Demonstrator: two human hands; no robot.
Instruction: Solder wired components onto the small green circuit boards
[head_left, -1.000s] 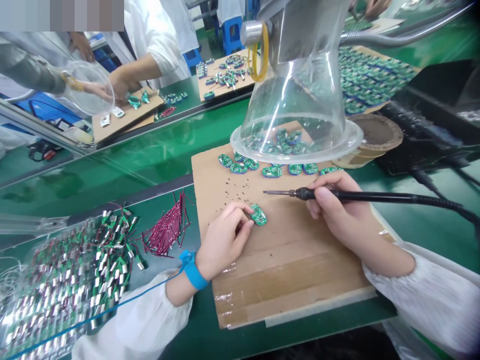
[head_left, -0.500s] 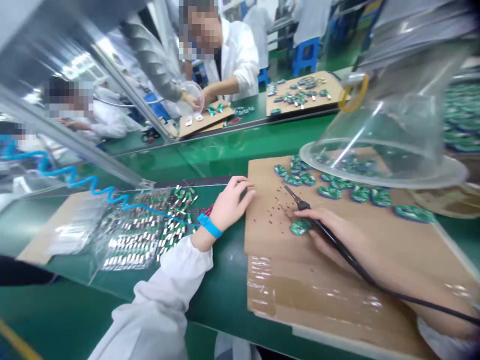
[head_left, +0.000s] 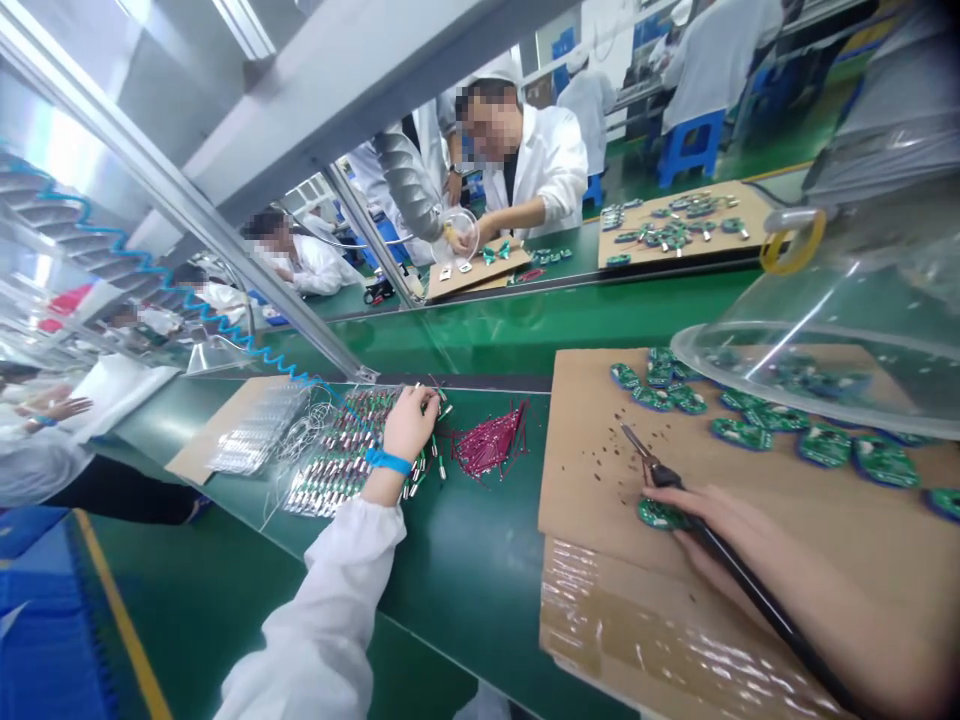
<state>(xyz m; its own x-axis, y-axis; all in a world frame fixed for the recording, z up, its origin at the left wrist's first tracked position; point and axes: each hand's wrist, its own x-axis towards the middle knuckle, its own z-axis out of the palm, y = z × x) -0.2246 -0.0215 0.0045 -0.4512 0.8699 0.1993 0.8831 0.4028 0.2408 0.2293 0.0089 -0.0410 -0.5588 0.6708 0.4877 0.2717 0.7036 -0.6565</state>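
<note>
My left hand (head_left: 409,428), with a blue wrist strap (head_left: 388,461) on it, is over the rows of small parts with silvery ends and wires (head_left: 345,440). Its fingers are bent together at the right edge of those rows; what lies between them is too small to make out. In my right hand (head_left: 720,520) is a soldering iron (head_left: 701,540), its tip pointing up and left above the cardboard (head_left: 592,500). A round green circuit board (head_left: 660,514) lies under the fingers of this hand. Dark specks dot the cardboard near the tip.
A pile of dark red wires (head_left: 491,440) lies between my hands. Several green circuit boards (head_left: 825,445) sit at the back of the cardboard, below a clear fume hood (head_left: 795,370). Clear plastic trays (head_left: 259,430) are at the left. A co-worker (head_left: 540,170) sits across the bench.
My left hand has moved left from the cardboard's edge to the small parts, uncovering the red wires. My right hand still holds the soldering iron. The view has swung left.
</note>
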